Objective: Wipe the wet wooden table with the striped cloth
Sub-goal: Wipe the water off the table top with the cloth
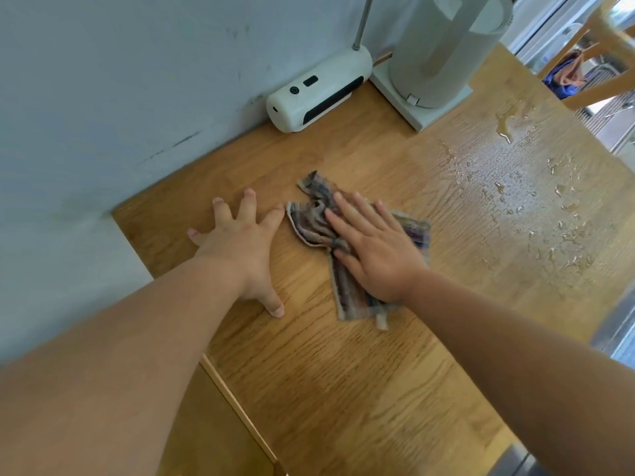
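A crumpled striped cloth lies on the wooden table near its middle. My right hand presses flat on the cloth with straight fingers pointing toward the wall. My left hand rests flat on the bare wood just left of the cloth, fingers spread. Water drops and small puddles cover the right part of the table, apart from the cloth.
A white lamp base with a metal stem lies against the grey wall. A pale kettle on a square stand sits at the back. A wooden chair stands beyond the table's far right edge.
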